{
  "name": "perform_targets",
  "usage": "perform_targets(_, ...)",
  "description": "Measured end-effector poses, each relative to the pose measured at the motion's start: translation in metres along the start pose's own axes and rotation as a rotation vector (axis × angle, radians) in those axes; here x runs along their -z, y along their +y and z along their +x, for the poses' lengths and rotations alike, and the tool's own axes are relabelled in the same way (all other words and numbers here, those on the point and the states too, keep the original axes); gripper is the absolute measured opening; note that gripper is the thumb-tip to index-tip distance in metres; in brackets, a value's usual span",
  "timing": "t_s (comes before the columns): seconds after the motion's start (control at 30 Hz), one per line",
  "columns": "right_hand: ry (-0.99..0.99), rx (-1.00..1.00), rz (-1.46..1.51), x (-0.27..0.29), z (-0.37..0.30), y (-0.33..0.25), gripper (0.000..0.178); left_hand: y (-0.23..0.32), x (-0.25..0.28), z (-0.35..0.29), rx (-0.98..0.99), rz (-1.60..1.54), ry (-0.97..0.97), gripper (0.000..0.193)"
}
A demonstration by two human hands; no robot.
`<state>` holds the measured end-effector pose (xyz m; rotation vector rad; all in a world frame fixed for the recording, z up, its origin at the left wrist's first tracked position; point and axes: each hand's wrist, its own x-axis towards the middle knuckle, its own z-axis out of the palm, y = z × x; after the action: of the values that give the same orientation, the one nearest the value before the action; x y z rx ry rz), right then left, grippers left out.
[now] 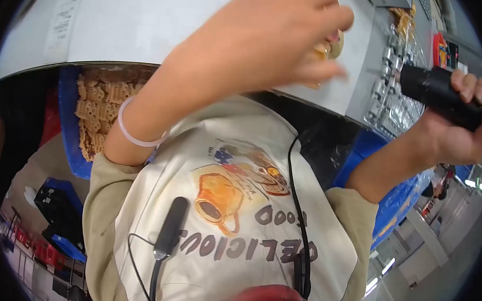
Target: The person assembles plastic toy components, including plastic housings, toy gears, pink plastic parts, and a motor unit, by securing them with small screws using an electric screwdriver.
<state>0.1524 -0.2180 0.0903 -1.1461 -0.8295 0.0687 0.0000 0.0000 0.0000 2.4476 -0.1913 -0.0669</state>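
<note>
My left hand (pixel 292 40) reaches over the white tabletop (pixel 127 25), a pale band round its wrist. Its thumb is stretched across the front of a small amber plastic part (pixel 321 49), and the other fingers curl behind it. The hand covers much of the part, and the thumb is a little blurred. At the right, my right hand (pixel 457 130) wraps round a black cylindrical electric screwdriver (pixel 440 94). The tool lies nearly level and its narrow end points left, above a clear tray (pixel 390 99) of shiny metal pieces.
A blue bin (pixel 71 123) with stacked orange-tan plastic parts (pixel 103 106) stands below the table edge at left. Another blue bin (pixel 397 207) is beside my right arm. Orange parts (pixel 406 22) lie at the far right. A black cable (pixel 295 170) hangs down my front.
</note>
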Motion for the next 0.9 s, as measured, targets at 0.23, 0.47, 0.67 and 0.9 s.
perform_targets(0.23, 0.139, -0.28, -0.006, 0.047, -0.036, -0.001, 0.044, 0.013, -0.009, -0.007, -0.252, 0.341, 0.386, 0.041)
perform_targets(0.47, 0.141, -0.202, -0.063, 0.054, -0.044, 0.001, 0.046, -0.055, 0.154, -0.057, 0.472, 0.649, 0.781, 0.07)
perform_targets(0.67, 0.173, -0.222, -0.071, 0.053, -0.049, 0.012, 0.049, -0.217, 0.212, -0.133, 0.744, 1.302, 0.835, 0.051)
perform_targets(0.9, 0.335, -0.46, -0.258, 0.052, -0.041, 0.025, 0.05, -0.165, 0.166, -0.105, 0.286, 0.645, 0.874, 0.051)
